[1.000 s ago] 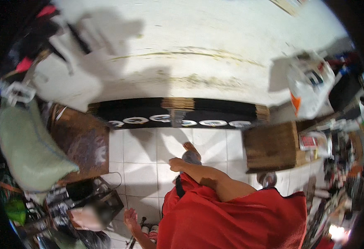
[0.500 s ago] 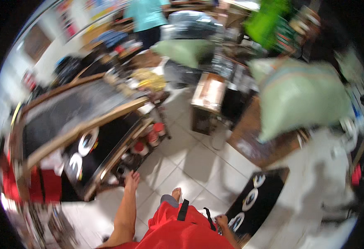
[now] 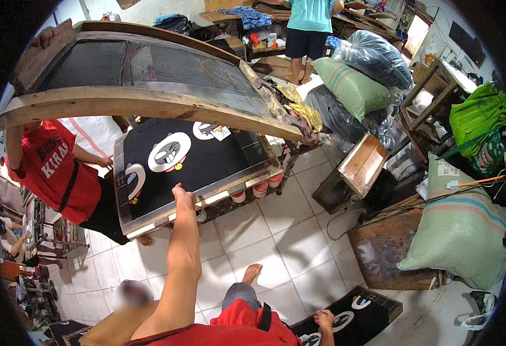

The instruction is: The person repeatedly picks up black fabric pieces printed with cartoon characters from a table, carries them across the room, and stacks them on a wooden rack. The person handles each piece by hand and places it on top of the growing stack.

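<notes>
My left arm reaches forward to the near edge of a black printed panel (image 3: 207, 153) with white oval cartoon faces, lying on a work table. There my left hand (image 3: 184, 198) touches the edge with its fingers close together; their grip is partly hidden. Above the panel a wooden-framed mesh screen (image 3: 166, 104) is tilted up, with a co-worker's hand (image 3: 46, 38) on its far left corner. At the lower right, my right hand (image 3: 323, 319) curls its fingers over the side of a second black panel (image 3: 374, 308) with similar faces.
A co-worker in a red shirt (image 3: 68, 173) stands left of the table. Red-lidded tubs (image 3: 260, 189) sit below its edge. To the right are a wooden stand (image 3: 357, 170), a brown board (image 3: 388, 256) and stuffed sacks (image 3: 460, 222). Someone in teal (image 3: 310, 16) stands at the back.
My view has swung left and steadied, bringing the co-worker in red into fuller view. My left hand, earlier spread below the table's edge, is now at the panel's near edge. My right hand stays by the second panel.
</notes>
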Demonstrator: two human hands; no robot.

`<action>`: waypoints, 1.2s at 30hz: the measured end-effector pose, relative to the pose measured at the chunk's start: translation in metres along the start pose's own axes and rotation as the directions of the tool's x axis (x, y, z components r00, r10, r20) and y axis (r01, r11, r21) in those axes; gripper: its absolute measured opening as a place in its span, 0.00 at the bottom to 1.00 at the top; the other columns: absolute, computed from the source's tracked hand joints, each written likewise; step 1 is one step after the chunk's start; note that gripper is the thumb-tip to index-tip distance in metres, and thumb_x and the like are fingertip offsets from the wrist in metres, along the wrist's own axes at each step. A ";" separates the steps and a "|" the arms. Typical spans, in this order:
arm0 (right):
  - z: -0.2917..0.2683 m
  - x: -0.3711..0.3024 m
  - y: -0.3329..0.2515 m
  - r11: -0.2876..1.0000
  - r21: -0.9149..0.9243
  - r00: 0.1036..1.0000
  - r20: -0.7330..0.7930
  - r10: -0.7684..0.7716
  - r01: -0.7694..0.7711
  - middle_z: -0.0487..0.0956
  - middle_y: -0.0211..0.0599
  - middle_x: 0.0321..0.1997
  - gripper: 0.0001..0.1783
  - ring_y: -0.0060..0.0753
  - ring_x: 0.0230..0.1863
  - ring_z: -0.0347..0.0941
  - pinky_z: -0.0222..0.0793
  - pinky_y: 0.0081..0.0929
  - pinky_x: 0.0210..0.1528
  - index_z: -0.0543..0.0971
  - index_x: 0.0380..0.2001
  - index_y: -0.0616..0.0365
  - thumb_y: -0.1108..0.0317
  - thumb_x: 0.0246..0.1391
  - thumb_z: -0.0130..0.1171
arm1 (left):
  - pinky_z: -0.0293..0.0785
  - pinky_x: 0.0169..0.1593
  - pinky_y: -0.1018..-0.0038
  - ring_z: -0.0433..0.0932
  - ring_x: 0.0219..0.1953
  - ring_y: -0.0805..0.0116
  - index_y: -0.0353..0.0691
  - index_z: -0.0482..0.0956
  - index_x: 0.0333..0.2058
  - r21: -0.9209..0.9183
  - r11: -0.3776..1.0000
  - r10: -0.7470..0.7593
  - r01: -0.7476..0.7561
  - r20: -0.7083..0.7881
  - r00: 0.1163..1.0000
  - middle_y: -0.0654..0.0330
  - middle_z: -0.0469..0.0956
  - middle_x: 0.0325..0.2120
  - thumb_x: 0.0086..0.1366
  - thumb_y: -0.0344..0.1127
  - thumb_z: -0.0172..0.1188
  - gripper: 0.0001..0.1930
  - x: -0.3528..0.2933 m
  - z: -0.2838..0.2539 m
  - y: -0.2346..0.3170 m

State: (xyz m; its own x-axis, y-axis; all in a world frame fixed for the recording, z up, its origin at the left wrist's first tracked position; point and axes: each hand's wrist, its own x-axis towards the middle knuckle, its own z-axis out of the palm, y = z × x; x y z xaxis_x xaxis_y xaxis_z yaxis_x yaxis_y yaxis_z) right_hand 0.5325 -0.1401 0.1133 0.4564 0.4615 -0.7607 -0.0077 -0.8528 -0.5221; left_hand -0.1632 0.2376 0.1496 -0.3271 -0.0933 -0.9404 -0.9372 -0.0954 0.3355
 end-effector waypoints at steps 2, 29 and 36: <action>0.029 0.000 -0.018 1.000 0.000 0.999 0.044 -0.008 0.008 0.76 0.39 0.27 0.10 0.31 0.23 0.75 0.70 0.23 0.21 0.72 0.37 0.63 0.75 0.50 0.56 | 0.44 0.64 0.59 0.53 0.63 0.53 0.30 0.63 0.55 -0.056 0.998 0.027 -0.029 -0.036 0.999 0.47 0.52 0.63 0.48 0.47 0.57 0.37 -0.027 0.005 -0.005; 0.016 -0.055 -0.087 0.955 0.005 0.951 0.097 -0.294 0.295 0.75 0.34 0.30 0.10 0.23 0.28 0.71 0.69 0.20 0.28 0.73 0.38 0.64 0.74 0.51 0.56 | 0.68 0.30 0.76 0.71 0.23 0.70 0.39 0.68 0.18 -0.383 0.911 0.407 -0.152 0.776 0.482 0.64 0.69 0.17 0.52 0.18 0.55 0.09 -0.046 -0.129 0.014; -0.014 -0.126 -0.170 0.907 0.183 0.818 0.391 -0.422 0.380 0.76 0.35 0.38 0.14 0.30 0.40 0.74 0.71 0.25 0.38 0.73 0.39 0.58 0.58 0.57 0.53 | 0.76 0.35 0.71 0.71 0.21 0.69 0.41 0.64 0.15 -0.324 0.938 0.339 -0.122 0.786 0.517 0.63 0.67 0.16 0.42 0.18 0.50 0.09 -0.128 -0.411 -0.046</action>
State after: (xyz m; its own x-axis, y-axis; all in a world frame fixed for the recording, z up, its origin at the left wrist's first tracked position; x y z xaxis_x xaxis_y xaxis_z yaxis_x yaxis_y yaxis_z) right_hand 0.4883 -0.0570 0.3029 0.0287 0.8326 -0.5531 0.0038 -0.5534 -0.8329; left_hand -0.0289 -0.1532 0.2779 -0.5820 0.6982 -0.4169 -0.8000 -0.3997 0.4474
